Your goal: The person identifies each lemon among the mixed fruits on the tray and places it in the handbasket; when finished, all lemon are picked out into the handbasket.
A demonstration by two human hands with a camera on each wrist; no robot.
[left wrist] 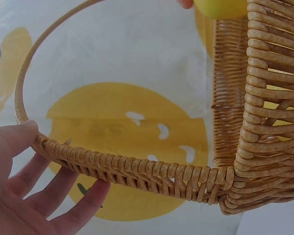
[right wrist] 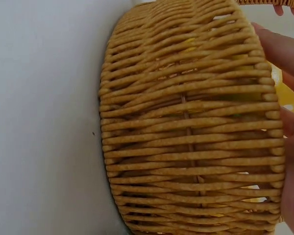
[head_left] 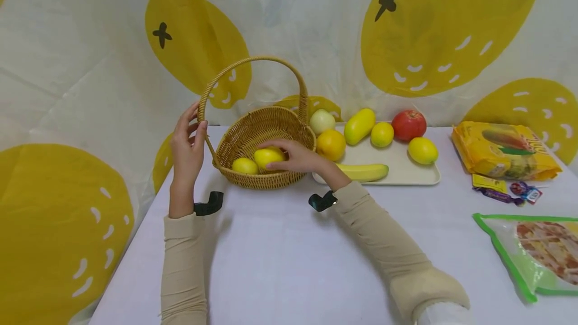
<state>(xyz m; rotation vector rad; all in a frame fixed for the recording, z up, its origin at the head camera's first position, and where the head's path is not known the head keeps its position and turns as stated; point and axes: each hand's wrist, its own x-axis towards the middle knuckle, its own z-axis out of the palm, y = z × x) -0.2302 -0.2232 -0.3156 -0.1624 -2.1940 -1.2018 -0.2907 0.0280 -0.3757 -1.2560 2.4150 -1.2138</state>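
A wicker basket point(head_left: 266, 180) with a tall arched handle point(head_left: 255, 58) stands on the table. On the handle's left side, my left hand point(head_left: 187, 152) holds on, thumb on one face and fingers behind it, as the left wrist view also shows. My right hand point(head_left: 295, 157) reaches over the basket's right rim and grips a lemon point(head_left: 266, 155) between thumb and fingers. Another lemon point(head_left: 245, 166) lies inside the basket, just left of the held one. In the right wrist view the woven wall point(right wrist: 191, 122) hides most of the right hand.
Right of the basket, a pale tray point(head_left: 397, 177) bears a banana point(head_left: 366, 172), an orange point(head_left: 331, 144), a red pomegranate point(head_left: 409, 125) and several other fruits. Farther right lie a yellow snack package point(head_left: 506, 152), wrapped candies point(head_left: 498, 195) and a green-edged bag point(head_left: 537, 255). A patterned curtain point(head_left: 293, 19) hangs behind.
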